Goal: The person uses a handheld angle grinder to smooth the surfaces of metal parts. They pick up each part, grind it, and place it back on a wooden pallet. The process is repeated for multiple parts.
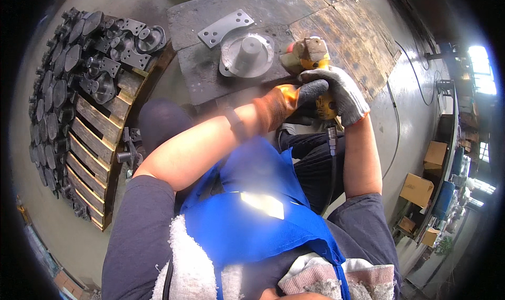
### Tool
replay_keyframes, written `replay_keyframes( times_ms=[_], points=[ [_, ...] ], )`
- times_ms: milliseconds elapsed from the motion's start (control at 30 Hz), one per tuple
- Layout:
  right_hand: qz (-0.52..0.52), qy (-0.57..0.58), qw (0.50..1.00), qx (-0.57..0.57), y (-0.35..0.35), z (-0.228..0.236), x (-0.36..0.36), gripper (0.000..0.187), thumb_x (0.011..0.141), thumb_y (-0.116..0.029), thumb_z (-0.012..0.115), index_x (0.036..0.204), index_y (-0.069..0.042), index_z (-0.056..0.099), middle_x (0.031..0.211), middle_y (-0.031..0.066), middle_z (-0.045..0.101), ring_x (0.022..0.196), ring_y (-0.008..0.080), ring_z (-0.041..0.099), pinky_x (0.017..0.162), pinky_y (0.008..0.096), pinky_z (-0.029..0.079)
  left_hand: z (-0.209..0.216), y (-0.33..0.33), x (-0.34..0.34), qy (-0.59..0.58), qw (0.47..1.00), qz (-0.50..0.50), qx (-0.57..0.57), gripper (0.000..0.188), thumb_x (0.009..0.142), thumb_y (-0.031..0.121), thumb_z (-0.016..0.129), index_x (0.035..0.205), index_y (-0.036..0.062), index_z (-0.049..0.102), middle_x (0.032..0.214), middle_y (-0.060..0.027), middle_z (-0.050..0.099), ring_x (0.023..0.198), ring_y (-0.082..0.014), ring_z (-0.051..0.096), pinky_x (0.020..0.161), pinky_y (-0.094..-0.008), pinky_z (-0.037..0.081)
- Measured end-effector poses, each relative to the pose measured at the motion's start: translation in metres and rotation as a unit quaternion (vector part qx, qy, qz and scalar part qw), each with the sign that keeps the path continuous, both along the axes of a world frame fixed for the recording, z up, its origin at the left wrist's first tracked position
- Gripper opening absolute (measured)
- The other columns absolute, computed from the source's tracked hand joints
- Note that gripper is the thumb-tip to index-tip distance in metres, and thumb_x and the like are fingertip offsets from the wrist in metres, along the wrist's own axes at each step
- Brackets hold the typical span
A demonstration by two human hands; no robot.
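Observation:
My right hand [344, 92], in a pale grey-white work glove, grips the handle of a yellow air tool [310, 55] that looks like a pneumatic impact wrench. My left hand [294, 103], in an orange glove with dark coated fingers, reaches across and closes on the same handle. A metal hose fitting [331, 137] hangs from the handle's lower end. Left of the tool's head, apart from it, a round metal flange with a raised central hub [250, 53] rests on a dark metal plate [200, 76]. Behind it lies a curved flat bracket [226, 29] with holes.
At left, a wooden pallet [94, 142] bears many stacked metal parts [60, 89]. Worn wooden boards [347, 32] cover the bench's right side. A hose [395, 110] trails over the floor at right, near shelves with cardboard boxes [417, 189].

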State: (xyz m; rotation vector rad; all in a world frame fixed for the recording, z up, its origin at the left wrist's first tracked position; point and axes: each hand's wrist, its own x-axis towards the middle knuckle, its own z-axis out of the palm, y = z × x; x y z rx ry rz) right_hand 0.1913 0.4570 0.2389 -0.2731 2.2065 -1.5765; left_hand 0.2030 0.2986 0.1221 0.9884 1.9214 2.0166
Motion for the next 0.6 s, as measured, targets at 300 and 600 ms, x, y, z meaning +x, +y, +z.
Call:
replay_keyframes(
  times_ms=[300,600],
  points=[
    [0.044,-0.035,0.996,0.063,-0.009,-0.028,-0.026,0.026,0.093,-0.013,0.056,0.103,0.003,0.074,0.097,0.0086,0.074,0.087,0.0144,0.069,0.083,0.0263,0.054,0.01,-0.012,0.006,-0.149,0.989,0.025,0.003,0.055,0.086,0.021,0.075,0.135,0.0109,0.053,0.126,-0.0049,0.062,0.114,-0.0141,0.058,0.099,-0.0328,0.05],
    [0.085,-0.102,0.99,0.043,-0.009,-0.053,-0.066,0.024,0.089,-0.016,0.065,0.102,0.002,0.073,0.094,0.0073,0.073,0.085,0.012,0.068,0.079,0.0251,0.054,-0.047,0.002,-0.003,0.196,0.952,0.131,-0.193,0.035,0.097,0.024,0.058,0.13,0.0128,0.057,0.127,-0.0045,0.062,0.118,-0.0164,0.058,0.098,-0.0303,0.05]
  ],
)
